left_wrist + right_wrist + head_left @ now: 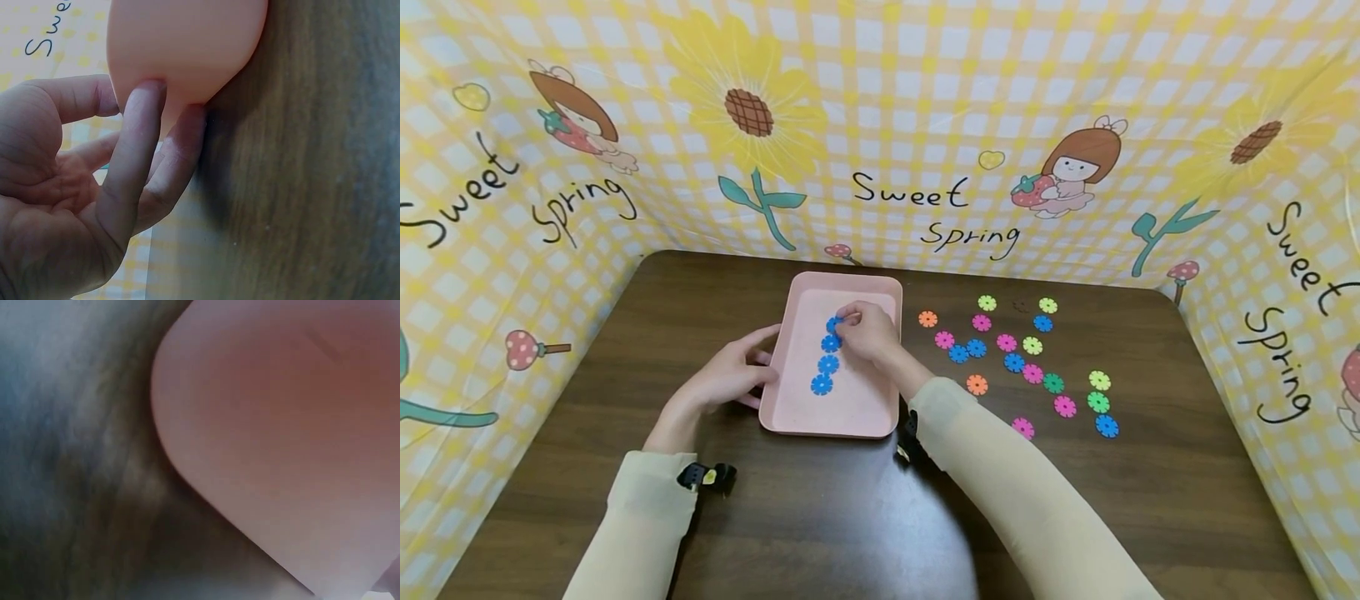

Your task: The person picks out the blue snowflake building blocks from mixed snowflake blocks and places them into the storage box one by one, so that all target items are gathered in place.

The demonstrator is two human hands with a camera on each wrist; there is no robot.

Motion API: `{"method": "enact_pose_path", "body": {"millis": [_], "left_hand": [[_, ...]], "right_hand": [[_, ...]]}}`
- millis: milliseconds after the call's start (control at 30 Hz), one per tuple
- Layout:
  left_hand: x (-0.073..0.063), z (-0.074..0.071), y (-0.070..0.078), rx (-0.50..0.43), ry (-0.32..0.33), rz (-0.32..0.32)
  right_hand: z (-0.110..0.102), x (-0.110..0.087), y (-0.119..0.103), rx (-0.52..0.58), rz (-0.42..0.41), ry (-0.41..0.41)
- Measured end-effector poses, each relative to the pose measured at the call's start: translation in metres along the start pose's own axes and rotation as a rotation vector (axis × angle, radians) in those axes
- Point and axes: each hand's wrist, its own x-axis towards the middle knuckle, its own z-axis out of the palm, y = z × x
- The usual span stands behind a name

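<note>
My right hand reaches over the right side of a pink tray, its thumb and fingertips pinching the top blue notched disc. Below that, more blue discs run in a slightly slanting row down the tray, edge against edge. On the tray's left side, my left hand holds the wall. In the left wrist view, the left thumb meets the rim and other fingers press the outer wall low down. The right wrist view has mostly the tray's outside and blurred table, with the pinched disc out of sight.
Right of the tray, loose notched discs lie spread on the dark wood table: pink, orange, yellow, green and blue. A brown disc blends into the wood. Checked cloth walls the table.
</note>
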Motion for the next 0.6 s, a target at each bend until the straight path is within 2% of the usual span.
{"method": "enact_pose_path", "body": {"millis": [167, 233, 400, 600], "left_hand": [[0.001, 0.001, 0.0, 0.014, 0.005, -0.001], [0.001, 0.001, 0.001, 0.015, 0.006, 0.003], [-0.001, 0.002, 0.002, 0.015, 0.008, 0.0], [-0.002, 0.003, 0.005, 0.007, 0.004, 0.004]], "right_hand": [[-0.008, 0.0, -0.004, -0.061, -0.057, 0.007], [-0.017, 0.0, -0.009, -0.065, -0.123, 0.01], [-0.05, -0.009, -0.023, -0.047, -0.238, -0.006], [-0.098, -0.033, -0.03, -0.063, -0.301, -0.083]]}}
